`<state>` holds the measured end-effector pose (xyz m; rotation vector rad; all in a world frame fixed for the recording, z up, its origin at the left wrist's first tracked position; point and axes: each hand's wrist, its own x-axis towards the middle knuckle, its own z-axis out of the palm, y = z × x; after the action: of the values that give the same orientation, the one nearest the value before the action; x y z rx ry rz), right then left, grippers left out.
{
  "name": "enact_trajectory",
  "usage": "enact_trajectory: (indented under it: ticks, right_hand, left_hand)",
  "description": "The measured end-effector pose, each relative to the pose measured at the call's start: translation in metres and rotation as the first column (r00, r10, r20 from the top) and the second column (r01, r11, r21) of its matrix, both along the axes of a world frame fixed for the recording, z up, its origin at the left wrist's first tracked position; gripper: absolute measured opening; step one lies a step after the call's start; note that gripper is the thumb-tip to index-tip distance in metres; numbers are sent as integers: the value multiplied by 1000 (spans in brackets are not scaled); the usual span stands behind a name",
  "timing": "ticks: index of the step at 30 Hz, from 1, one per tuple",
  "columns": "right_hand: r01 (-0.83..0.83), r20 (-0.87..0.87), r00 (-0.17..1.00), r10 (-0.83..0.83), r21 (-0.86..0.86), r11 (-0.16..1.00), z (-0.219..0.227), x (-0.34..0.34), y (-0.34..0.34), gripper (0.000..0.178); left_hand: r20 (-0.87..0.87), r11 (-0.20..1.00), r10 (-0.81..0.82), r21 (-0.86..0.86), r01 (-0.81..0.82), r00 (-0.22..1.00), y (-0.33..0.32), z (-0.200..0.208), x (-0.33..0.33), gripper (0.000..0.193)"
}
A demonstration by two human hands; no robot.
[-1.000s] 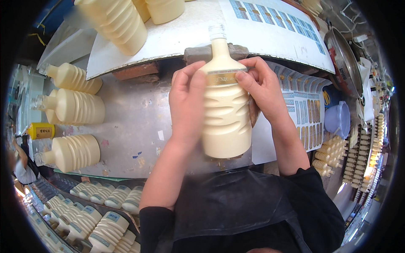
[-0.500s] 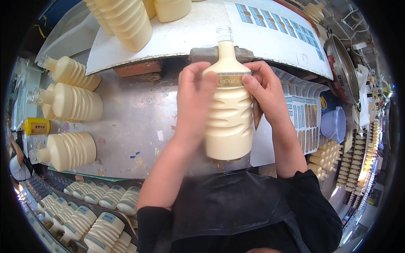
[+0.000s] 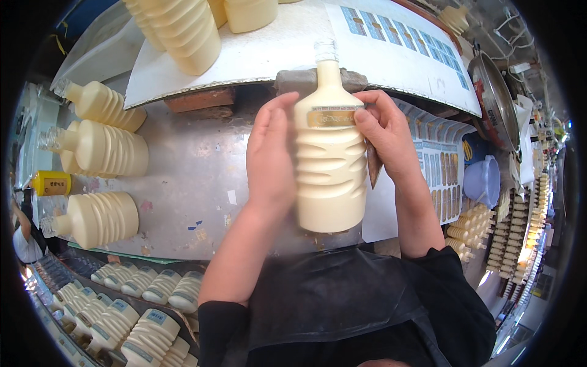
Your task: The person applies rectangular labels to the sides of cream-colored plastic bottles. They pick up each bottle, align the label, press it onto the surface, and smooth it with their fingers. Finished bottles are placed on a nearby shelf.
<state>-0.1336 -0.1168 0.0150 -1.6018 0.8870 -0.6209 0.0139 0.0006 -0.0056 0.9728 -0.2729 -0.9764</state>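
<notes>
In front of me a cream-coloured bottle (image 3: pixel 330 177) with wavy ridges and a clear glass neck lies neck away, its upper part by a grey block (image 3: pixel 295 81). On its shoulder is a gold and grey label (image 3: pixel 331 118). My right hand (image 3: pixel 391 134) grips the bottle's right shoulder, thumb on the label's right end, fingers partly hidden behind it. A thin brown flat piece (image 3: pixel 373 168) shows below that palm; how it is held is hidden. My left hand (image 3: pixel 270 153), slightly blurred, stands beside the bottle's left side with fingers extended and nothing in them.
Several cream bottles (image 3: pixel 113 147) lie at the left, near a yellow container (image 3: pixel 52 183). Farther off, a white board (image 3: pixel 269 55) bears more bottles and a label sheet (image 3: pixel 397 33). More label sheets (image 3: pixel 437 165) and a lavender bucket (image 3: pixel 483 181) are at the right. Labelled bottles (image 3: pixel 150 336) fill the lower left.
My left hand has moved left off the label and away from the bottle, uncovering the label's left end. My right hand keeps its place, and the bottle has hardly moved.
</notes>
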Motion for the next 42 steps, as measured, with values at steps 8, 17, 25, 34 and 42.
enact_trajectory:
  ticks: [8, 17, 25, 34, 42]
  right_hand:
    - [-64, 136, 990, 35, 211, 976, -3, -17, -2, 51]
    - [-114, 184, 982, 40, 413, 904, -8, -23, 4, 51]
    - [-116, 152, 987, 55, 425, 898, -1, -25, 5, 49]
    - [-88, 132, 990, 52, 280, 956, -9, -16, 1, 38]
    - [-81, 101, 993, 53, 298, 951, -8, -14, 0, 33]
  left_hand:
    - [-44, 998, -8, -64, 6, 999, 10, -5, 2, 44]
    - [-69, 997, 20, -67, -24, 997, 18, 4, -7, 45]
    - [-22, 998, -18, -67, 16, 1000, 12, 0, -9, 43]
    - [217, 999, -24, 48, 14, 976, -2, 11, -8, 31]
    - [228, 999, 0, 40, -9, 974, -5, 2, -4, 27]
